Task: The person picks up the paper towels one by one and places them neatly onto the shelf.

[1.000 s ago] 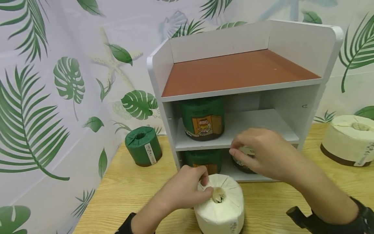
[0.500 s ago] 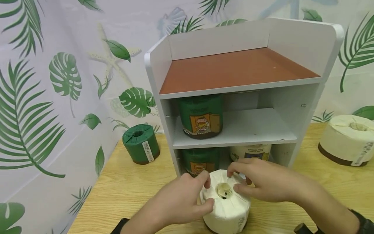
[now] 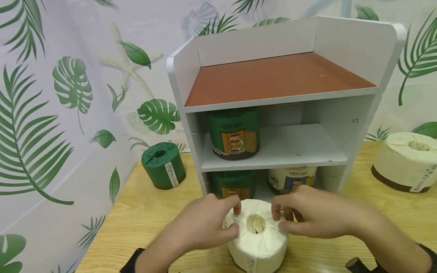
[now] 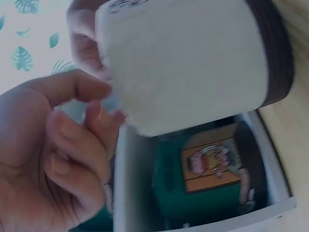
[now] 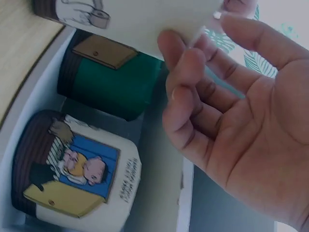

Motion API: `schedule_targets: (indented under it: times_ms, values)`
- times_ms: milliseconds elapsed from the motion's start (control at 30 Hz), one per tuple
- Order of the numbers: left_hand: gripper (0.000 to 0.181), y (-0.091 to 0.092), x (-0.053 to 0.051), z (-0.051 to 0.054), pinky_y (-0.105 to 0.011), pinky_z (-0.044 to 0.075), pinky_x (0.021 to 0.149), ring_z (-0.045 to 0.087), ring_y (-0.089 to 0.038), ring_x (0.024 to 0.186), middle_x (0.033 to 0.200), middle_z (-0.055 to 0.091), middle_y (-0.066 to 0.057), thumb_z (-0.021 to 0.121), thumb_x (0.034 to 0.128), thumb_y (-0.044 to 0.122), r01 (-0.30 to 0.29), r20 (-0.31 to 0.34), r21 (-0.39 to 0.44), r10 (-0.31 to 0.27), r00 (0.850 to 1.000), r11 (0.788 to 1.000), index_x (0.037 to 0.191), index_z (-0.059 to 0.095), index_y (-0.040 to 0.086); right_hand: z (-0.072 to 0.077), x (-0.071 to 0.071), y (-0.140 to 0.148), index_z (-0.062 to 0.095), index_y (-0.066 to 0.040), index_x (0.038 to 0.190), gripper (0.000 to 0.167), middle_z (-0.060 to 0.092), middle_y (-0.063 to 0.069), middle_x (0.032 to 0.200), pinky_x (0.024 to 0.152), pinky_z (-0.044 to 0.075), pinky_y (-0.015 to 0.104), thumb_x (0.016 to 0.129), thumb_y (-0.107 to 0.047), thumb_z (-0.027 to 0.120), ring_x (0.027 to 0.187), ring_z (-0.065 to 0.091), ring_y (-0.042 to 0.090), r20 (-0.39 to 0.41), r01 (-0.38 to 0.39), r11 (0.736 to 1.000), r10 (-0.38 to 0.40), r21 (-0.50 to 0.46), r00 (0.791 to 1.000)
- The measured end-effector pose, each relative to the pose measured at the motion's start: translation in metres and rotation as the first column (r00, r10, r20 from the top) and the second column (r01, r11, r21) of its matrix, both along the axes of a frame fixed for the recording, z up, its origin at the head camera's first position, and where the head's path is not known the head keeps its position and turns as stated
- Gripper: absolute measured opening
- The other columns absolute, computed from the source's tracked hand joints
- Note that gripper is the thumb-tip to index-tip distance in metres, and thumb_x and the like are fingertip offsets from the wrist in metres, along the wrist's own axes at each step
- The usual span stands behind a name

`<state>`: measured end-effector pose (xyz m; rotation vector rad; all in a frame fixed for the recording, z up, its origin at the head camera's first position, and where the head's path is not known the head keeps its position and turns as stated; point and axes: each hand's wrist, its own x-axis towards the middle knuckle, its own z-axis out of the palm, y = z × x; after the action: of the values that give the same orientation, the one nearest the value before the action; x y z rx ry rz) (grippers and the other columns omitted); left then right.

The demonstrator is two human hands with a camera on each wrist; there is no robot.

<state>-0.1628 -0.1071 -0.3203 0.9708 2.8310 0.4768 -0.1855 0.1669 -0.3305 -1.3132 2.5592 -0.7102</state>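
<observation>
A cream paper-wrapped roll (image 3: 257, 248) stands upright on the wooden table in front of the shelf's lower opening. The left hand (image 3: 205, 223) has bent fingers at the left of its top rim, with thumb and forefinger on the wrapper. Across the hole, the right hand (image 3: 317, 212) grips the rim's right side with its fingertips. Seen from the left wrist, the roll (image 4: 188, 63) has the left hand (image 4: 58, 154) at its top edge, other fingers curled. In the right wrist view, the fingertips of the right hand (image 5: 241, 111) meet the roll's edge (image 5: 140, 24).
The white shelf (image 3: 273, 167) holds a green roll (image 3: 233, 132) in its middle level; below are another green roll (image 3: 239, 184) and a cream one (image 3: 291, 178). A small green roll (image 3: 164, 165) stands left, a large cream roll (image 3: 406, 161) right.
The right hand has come down from the lower shelf opening to the front roll. This roll has turned, its label moving from right to front left. The second cream roll shows in the lower compartment.
</observation>
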Motion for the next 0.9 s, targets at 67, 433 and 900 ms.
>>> schedule_targets:
  times_ms: [67, 433, 900]
  values:
    - [0.013, -0.005, 0.002, 0.006, -0.021, 0.033, 0.043, 0.036, 0.0, 0.042, 0.048, 0.039, 0.013, 0.065, 0.0867, 0.02, 0.023, 0.015, 0.062, -0.024, 1.0, 0.998, 0.1, 0.063, 0.019, 0.003, 0.001, 0.002, 0.062, -0.026, 0.1, 0.005, 0.056, -0.022, 0.071, 0.056, 0.045, 0.02, 0.096, -0.024, 0.065, 0.056, 0.048, -0.005, -0.02, 0.025, 1.0, -0.025, -0.009, 0.999]
    - [0.017, 0.01, 0.007, -0.003, -0.016, 0.032, 0.042, 0.034, 0.004, 0.041, 0.048, 0.039, 0.014, 0.071, 0.0834, 0.027, 0.063, -0.095, -0.021, -0.065, 0.993, 0.998, 0.095, 0.064, 0.018, 0.002, -0.003, -0.01, 0.063, -0.025, 0.108, 0.012, 0.054, -0.02, 0.073, 0.056, 0.045, 0.02, 0.097, -0.023, 0.065, 0.059, 0.047, -0.004, -0.088, 0.079, 0.995, -0.084, -0.058, 0.993]
    - [0.016, -0.004, -0.005, 0.001, -0.022, 0.035, 0.043, 0.04, -0.002, 0.045, 0.052, 0.043, 0.011, 0.072, 0.0865, 0.024, 0.027, -0.061, -0.045, -0.03, 0.998, 0.999, 0.099, 0.065, 0.018, -0.003, -0.004, -0.004, 0.066, -0.027, 0.103, 0.006, 0.056, -0.024, 0.076, 0.061, 0.047, 0.019, 0.098, -0.029, 0.064, 0.068, 0.052, -0.008, -0.078, -0.086, 0.995, 0.082, -0.048, 0.994]
